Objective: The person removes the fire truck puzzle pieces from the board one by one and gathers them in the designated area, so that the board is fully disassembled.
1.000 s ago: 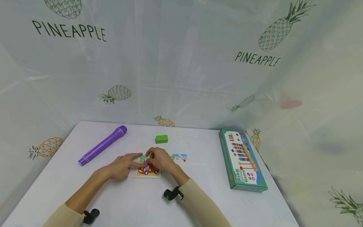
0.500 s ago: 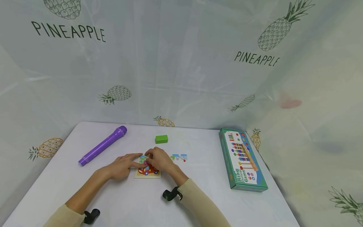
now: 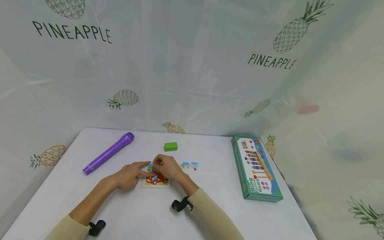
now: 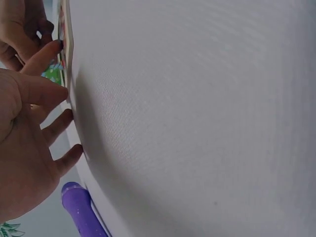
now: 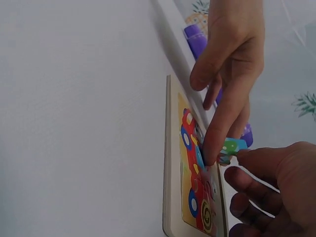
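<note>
A small wooden jigsaw puzzle (image 3: 148,184) showing a red car lies flat on the table between the two hands. My left hand (image 3: 127,176) reaches in from the left, fingers spread, its index fingertip (image 5: 211,153) pressing on the picture near the top. Bent over the upper part of the board, my right hand (image 3: 169,166) pinches a green and blue puzzle piece (image 5: 233,146) between thumb and fingers. In the right wrist view this piece stands tilted at the board's upper edge, next to the left index finger. The right fingers hide part of the picture in the head view.
Several loose puzzle pieces (image 3: 189,165) lie right of the board. A green block (image 3: 170,146) sits behind it, a purple stick shaped like a microphone (image 3: 108,153) at the back left. A green game box (image 3: 257,169) lies near the table's right edge; a pineapple-print curtain (image 3: 192,66) hangs behind.
My right hand has shifted slightly left and up over the board's top edge. My left hand stays in place, and the loose pieces have not moved.
</note>
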Demonstrator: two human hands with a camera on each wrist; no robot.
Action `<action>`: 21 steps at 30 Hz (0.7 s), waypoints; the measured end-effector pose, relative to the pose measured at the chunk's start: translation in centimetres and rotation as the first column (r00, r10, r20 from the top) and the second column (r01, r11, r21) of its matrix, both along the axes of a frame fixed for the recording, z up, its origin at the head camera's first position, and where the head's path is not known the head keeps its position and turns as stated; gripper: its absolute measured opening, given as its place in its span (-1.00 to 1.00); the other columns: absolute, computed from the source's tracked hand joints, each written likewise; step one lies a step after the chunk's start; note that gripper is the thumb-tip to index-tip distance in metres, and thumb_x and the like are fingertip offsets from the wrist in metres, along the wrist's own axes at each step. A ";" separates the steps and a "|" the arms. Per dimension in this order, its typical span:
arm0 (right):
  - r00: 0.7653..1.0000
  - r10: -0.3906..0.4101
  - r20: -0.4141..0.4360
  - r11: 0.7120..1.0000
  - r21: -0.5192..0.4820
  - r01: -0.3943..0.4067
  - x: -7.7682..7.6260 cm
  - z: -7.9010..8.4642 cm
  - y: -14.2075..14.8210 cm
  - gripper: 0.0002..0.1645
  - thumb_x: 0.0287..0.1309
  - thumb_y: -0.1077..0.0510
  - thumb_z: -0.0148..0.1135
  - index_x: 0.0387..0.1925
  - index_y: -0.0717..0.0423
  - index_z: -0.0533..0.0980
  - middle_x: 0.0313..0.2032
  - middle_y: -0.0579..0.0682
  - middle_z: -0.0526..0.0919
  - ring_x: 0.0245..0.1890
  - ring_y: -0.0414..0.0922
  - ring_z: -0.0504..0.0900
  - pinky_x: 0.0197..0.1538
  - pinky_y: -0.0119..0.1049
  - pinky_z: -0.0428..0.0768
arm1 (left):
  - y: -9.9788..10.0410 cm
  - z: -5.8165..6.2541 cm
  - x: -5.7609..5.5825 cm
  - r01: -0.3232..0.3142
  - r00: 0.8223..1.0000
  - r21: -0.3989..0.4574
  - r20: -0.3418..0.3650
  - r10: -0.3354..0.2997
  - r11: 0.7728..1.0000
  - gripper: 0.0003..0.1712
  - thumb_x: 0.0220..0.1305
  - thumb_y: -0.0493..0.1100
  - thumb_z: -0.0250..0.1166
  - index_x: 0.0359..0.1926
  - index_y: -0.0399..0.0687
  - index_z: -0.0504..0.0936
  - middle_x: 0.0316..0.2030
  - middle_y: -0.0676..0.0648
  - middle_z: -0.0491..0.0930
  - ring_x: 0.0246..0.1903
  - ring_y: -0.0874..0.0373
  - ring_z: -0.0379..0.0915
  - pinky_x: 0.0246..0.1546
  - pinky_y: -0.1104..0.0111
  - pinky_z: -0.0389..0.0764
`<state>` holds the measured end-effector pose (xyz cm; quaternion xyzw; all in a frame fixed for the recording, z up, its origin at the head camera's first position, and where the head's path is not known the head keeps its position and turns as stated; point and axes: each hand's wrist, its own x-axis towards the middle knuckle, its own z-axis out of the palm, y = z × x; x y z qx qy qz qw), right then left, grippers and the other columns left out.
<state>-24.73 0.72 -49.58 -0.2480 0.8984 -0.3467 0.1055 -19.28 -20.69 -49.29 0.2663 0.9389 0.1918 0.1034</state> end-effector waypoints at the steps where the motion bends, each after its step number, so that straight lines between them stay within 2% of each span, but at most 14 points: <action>1: 1.000 -0.001 0.011 1.000 -0.012 0.001 0.0 0.0 0.0 -0.91 0.35 0.05 0.28 -0.17 -0.06 0.58 -0.36 -0.25 0.59 -0.45 -0.34 0.53 -0.36 -0.49 0.53 | 0.0 -0.1 0.0 0.002 1.000 -0.001 -0.001 -0.002 1.000 -0.23 0.24 -0.48 0.01 0.25 0.40 0.61 0.46 -0.24 0.23 0.43 -0.34 0.10 0.22 -0.40 0.17; 7: 1.000 -0.005 0.018 0.998 -0.062 0.006 0.0 0.1 0.5 -0.92 0.33 0.05 0.30 -0.20 -0.06 0.60 -0.37 -0.25 0.62 -0.45 -0.35 0.54 -0.39 -0.47 0.52 | 0.2 -0.3 -0.2 0.004 1.000 0.006 0.000 -0.004 1.000 -0.27 0.25 -0.45 0.06 0.24 0.40 0.62 0.47 -0.24 0.22 0.43 -0.35 0.09 0.21 -0.42 0.16; 13: 1.000 -0.025 0.002 0.996 -0.081 0.025 -0.6 1.0 1.8 -0.88 0.32 0.08 0.30 -0.15 -0.02 0.65 -0.36 -0.22 0.64 -0.40 -0.31 0.54 -0.38 -0.45 0.52 | 0.5 -0.4 -0.4 -0.036 0.999 0.021 -0.007 0.036 0.999 -0.31 0.24 -0.40 0.11 0.20 0.45 0.65 0.45 -0.21 0.26 0.42 -0.34 0.13 0.21 -0.39 0.19; 21: 0.996 -0.088 -0.030 0.995 -0.059 0.086 -2.1 1.5 4.8 -0.89 0.30 0.07 0.32 -0.21 -0.03 0.70 -0.41 -0.21 0.65 -0.42 -0.28 0.52 -0.40 -0.42 0.48 | 1.2 -0.1 -0.3 -0.064 0.994 0.041 -0.083 0.067 0.997 -0.51 0.27 -0.33 0.22 0.03 0.36 0.76 0.31 -0.11 0.44 0.33 -0.26 0.29 0.17 -0.36 0.24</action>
